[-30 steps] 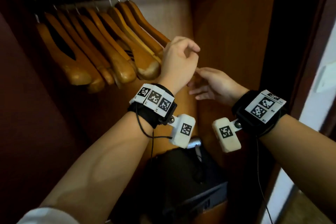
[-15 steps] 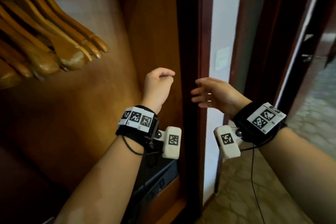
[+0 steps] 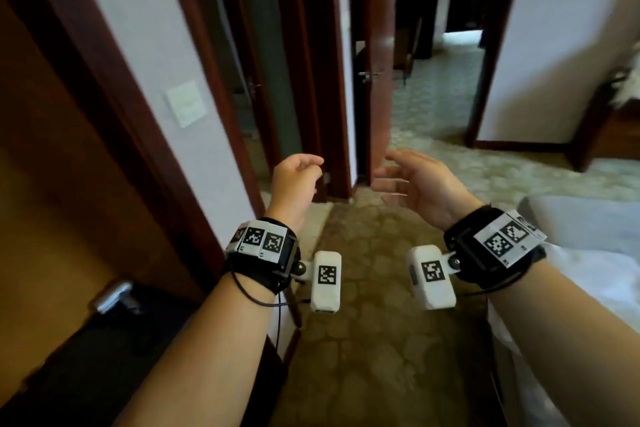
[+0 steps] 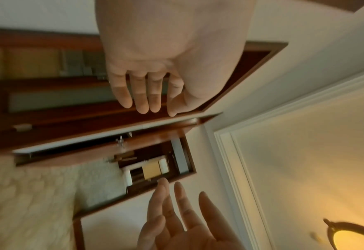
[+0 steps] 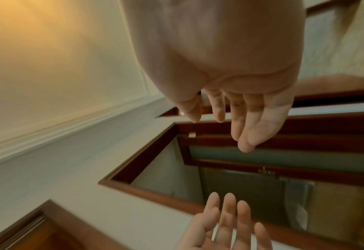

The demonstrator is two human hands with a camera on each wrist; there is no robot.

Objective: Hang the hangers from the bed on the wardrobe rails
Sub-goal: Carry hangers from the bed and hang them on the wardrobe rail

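Both hands are raised in mid-air and hold nothing. The left hand (image 3: 294,180) has its fingers (image 4: 142,94) loosely bent and side by side; the right hand (image 3: 415,184) has its fingers (image 5: 240,128) relaxed and slightly spread. The bed (image 3: 588,253) shows at the near right edge, the wardrobe (image 3: 69,201) at the left. No hangers appear in any view. A patterned floor (image 3: 381,322) lies below, with an open door (image 3: 375,62) farther off.

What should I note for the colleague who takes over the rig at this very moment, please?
Left hand: empty, fingers loosely curled.
Right hand: empty, fingers relaxed.
Both are raised in front of an open doorway. The wardrobe is at the left edge; its rail and any hangers on it are out of view. A corner of the bed shows at the right; no hangers are visible there.
Left: turn to the bed and check for remaining hangers.
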